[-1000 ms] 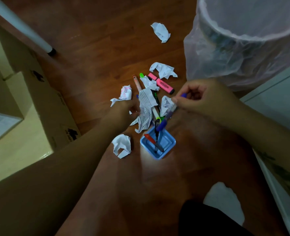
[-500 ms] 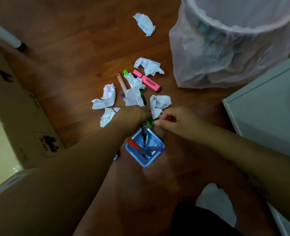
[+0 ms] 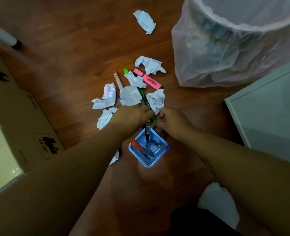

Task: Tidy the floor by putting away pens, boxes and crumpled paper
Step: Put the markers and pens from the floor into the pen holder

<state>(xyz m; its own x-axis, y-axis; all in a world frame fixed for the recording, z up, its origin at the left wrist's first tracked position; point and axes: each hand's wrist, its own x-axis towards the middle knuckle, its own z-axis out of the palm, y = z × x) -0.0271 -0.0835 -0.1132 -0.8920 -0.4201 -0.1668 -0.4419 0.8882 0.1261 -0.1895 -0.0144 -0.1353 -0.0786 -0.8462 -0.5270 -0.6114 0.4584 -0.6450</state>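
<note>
A blue pen holder (image 3: 155, 162) stands on the wooden floor between my forearms, with a red marker (image 3: 137, 145), a black pen (image 3: 147, 133) and a blue pen (image 3: 160, 145) in it. Just beyond it my left hand (image 3: 132, 114) and my right hand (image 3: 172, 120) meet over a green pen (image 3: 153, 119). Left fingers curl over its shaft and right fingertips pinch its near end. Further out lie a pink highlighter (image 3: 149, 80), an orange pen (image 3: 118, 80) and several crumpled paper balls (image 3: 156, 100).
A lined waste bin (image 3: 234, 45) stands at the upper right, a white cabinet (image 3: 268, 108) at the right. A cardboard box (image 3: 21, 108) fills the left, with a white table leg (image 3: 3, 35) behind. One paper ball (image 3: 145, 21) lies apart, far up.
My right hand has let the blue pen go into the holder and moved down to the green pen. My left hand has shifted from the papers to the same pen.
</note>
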